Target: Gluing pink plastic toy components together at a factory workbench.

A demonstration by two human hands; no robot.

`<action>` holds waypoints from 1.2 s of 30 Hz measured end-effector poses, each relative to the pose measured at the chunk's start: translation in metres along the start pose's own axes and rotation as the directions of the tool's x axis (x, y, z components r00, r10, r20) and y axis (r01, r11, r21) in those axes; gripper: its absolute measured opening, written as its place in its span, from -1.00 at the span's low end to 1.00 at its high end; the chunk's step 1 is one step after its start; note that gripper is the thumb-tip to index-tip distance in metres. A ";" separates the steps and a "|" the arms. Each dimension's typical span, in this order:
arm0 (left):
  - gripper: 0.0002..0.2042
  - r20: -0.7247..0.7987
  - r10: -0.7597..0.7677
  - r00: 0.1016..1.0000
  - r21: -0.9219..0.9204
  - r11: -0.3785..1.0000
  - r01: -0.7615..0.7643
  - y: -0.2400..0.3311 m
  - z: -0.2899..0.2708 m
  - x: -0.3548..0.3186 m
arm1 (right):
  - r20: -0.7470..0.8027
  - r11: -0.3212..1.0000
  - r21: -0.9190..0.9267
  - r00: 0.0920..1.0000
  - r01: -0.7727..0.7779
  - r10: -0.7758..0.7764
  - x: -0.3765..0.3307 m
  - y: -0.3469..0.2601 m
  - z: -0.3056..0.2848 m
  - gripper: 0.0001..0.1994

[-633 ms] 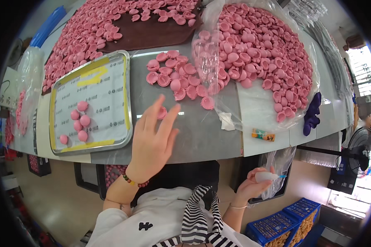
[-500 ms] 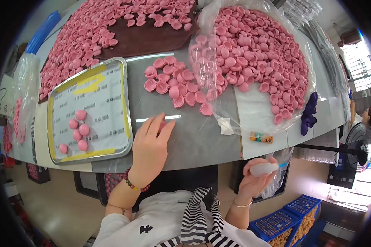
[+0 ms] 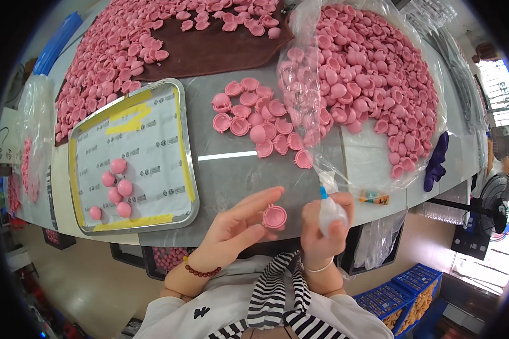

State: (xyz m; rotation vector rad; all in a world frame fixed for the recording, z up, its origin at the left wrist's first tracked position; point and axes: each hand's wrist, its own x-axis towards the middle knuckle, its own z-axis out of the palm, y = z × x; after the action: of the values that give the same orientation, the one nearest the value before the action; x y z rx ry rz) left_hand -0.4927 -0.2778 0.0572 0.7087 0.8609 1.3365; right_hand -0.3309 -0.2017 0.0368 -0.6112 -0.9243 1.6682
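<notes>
hands meet at the table edge

at lower centre the left hand pinches a small pink round cap in its fingertips. just right, the right hand is closed around a small clear squeeze bottle with a blue tip. at left, a paper-lined metal tray with yellow tape holds six pink domes. upper right, a clear plastic bag spills more caps.

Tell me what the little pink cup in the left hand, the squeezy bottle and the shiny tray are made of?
The little pink round cup in the left hand looks like matte soft rubber or plastic, though the picture cannot settle which. The small whitish squeeze bottle in the right hand looks like cloudy plastic with a blue tip. The rectangular silver tray looks like metal: its rim gleams.
</notes>
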 end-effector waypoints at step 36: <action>-0.57 -0.016 0.240 0.971 -0.110 0.964 -0.240 -0.026 0.005 0.005 | 0.414 0.664 -0.493 0.823 0.562 -0.389 0.005 -0.022 -0.002 -0.46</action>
State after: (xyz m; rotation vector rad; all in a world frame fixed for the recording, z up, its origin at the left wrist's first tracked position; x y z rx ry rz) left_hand -0.4746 -0.2754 0.0375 0.7406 0.7119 1.5897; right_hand -0.3181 -0.1936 0.0539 -0.4802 -1.6969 0.9615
